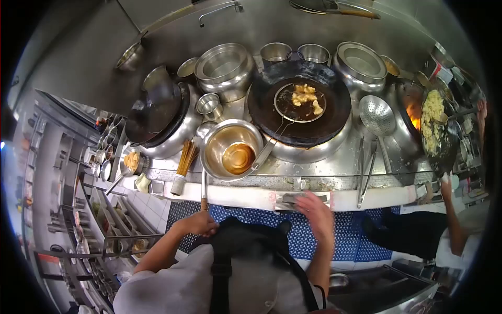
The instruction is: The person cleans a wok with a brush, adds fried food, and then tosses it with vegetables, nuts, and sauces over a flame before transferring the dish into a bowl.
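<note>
My left hand [198,224] is closed around the end of a wood-tipped handle [204,203]. It looks like a ladle, its head hidden behind a steel bowl [209,166] with brown liquid inside. My right hand [316,209], slightly blurred, hovers at the front rail with fingers stretched out, beside a dark metal piece [290,199]. Ahead, a wire-rimmed strainer [277,107] with golden fried pieces [304,95] sits over dark oil in a large black wok [256,112]. The strainer's handle [265,153] leans on the bowl's rim.
A perforated skimmer [377,116] and tongs [367,172] lie right of the wok. Bamboo sticks [186,158] stand left of the bowl. Another wok [157,118] is farther left. A co-worker's hand [446,184] is near a wok of yellowish food [433,123] over flame [413,114].
</note>
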